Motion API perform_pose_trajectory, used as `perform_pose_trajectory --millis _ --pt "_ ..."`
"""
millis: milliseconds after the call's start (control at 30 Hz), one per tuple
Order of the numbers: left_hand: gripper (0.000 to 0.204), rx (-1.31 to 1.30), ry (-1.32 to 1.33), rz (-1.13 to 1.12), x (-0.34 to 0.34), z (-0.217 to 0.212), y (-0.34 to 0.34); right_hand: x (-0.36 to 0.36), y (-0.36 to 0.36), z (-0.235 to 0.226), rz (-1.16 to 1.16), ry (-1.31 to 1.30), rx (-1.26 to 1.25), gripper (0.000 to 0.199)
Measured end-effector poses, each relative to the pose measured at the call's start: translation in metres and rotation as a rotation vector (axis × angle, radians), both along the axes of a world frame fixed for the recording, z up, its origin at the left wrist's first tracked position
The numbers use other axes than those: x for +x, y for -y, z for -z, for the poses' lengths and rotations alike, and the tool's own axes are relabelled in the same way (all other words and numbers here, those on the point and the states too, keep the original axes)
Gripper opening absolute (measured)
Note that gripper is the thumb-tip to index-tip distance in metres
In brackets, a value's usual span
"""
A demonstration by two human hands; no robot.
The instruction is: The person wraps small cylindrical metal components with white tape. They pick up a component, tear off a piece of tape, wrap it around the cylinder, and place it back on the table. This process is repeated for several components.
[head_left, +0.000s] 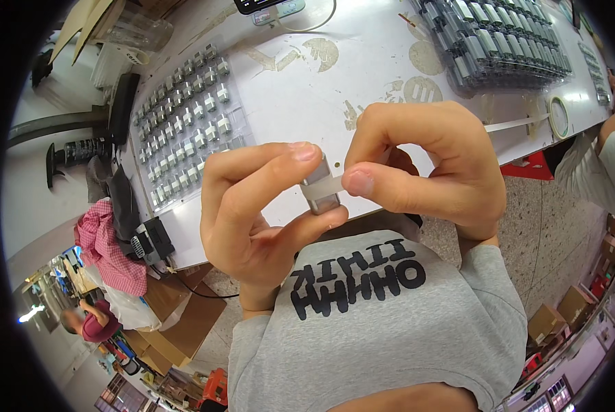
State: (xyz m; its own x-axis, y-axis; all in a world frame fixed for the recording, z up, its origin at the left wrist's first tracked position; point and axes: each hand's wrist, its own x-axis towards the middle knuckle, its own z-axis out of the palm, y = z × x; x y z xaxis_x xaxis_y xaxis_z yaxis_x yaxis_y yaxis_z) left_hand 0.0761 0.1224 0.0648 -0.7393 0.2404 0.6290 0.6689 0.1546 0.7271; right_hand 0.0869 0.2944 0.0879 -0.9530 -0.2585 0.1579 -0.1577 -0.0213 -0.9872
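Between the fingertips and thumb of my left hand is a small grey metallic block, held upright above the table's near edge. A strip of pale translucent tape lies across the block's middle. My right hand pinches the strip's free end between thumb and forefinger, just to the right of the block. Its other fingers curl inward, partly hidden. On the table to the left, a clear tray carries rows of small parts with white bands.
Stacked clear trays of similar parts stand at the far right. Near them lies a tape roll. A device with a cable sits at the far edge. Another person's sleeve shows at right. Cardboard boxes stand at lower left.
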Motion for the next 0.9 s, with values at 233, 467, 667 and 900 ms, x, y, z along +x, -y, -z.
perform_pose_trajectory --millis 233,467,667,900 --pt "0.049 -0.007 -0.004 -0.011 0.002 -0.001 0.001 -0.002 0.000 0.000 -0.038 0.020 -0.014 0.010" --pt "0.050 0.156 -0.008 0.082 -0.001 0.007 -0.007 -0.002 0.000 0.007 -0.156 0.023 -0.069 0.011" --pt "0.055 0.067 -0.045 -0.067 -0.004 0.025 -0.015 -0.002 0.005 0.003 -0.137 0.195 -0.198 0.019" --pt "0.042 -0.111 -0.121 -0.056 -0.004 0.005 -0.011 -0.003 0.001 0.011 0.057 -0.069 -0.052 0.013"
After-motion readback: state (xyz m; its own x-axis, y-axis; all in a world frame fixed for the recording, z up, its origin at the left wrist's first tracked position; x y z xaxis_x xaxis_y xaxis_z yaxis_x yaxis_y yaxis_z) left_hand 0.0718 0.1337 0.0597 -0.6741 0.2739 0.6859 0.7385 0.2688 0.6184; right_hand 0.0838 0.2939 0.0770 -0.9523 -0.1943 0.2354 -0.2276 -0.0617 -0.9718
